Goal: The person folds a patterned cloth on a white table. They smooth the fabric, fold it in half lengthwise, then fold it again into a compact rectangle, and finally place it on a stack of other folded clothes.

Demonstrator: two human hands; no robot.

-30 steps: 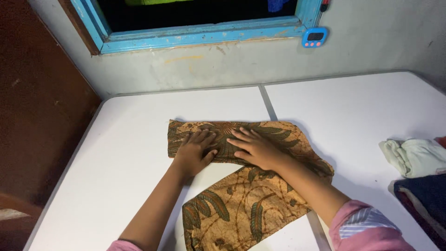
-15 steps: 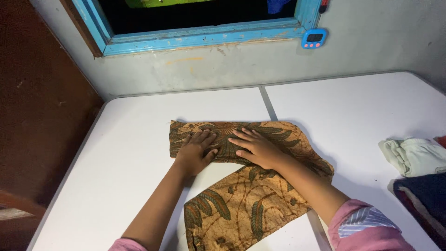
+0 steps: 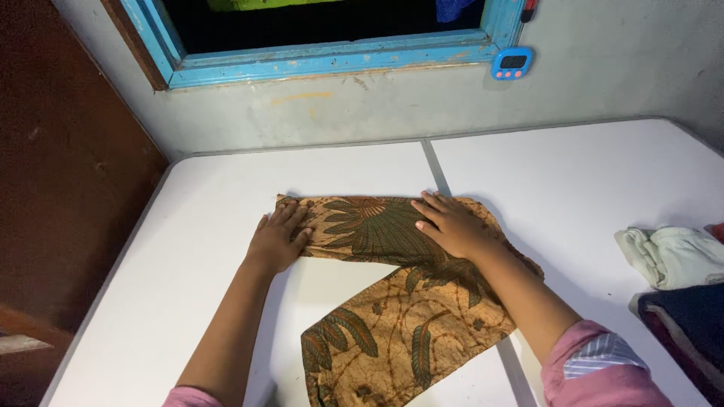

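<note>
Brown leaf-print cloth (image 3: 392,301) lies on the white tabletop (image 3: 573,173), bent into an L. 1 folded band runs between your 2 grips, and a wider leg trails from under your right forearm toward you.

Your left grip (image 3: 277,243) lies flat at the band's left end, fingers spread, the fingertips on the fabric and the heel on the bare tabletop. Your right grip (image 3: 452,226) is also spread, palm down on the band's right part, just where the tabletop's seam (image 3: 434,162) passes beneath. Neither pinches anything; both press.

The step in hand looks like flattening the folded band. Any further fold would call for 1 grip to pinch an edge while the other holds the band down, or the layers may slide.

Beyond both grips is a grey wall (image 3: 618,75) with a chipped blue window frame (image 3: 324,60). A dark brown panel (image 3: 68,188) stands left of your left grip. Right of your right grip, well apart, sit a pale folded garment (image 3: 671,252) and a dark one (image 3: 690,316). A small blue timer (image 3: 511,62) hangs at the frame's corner.
</note>
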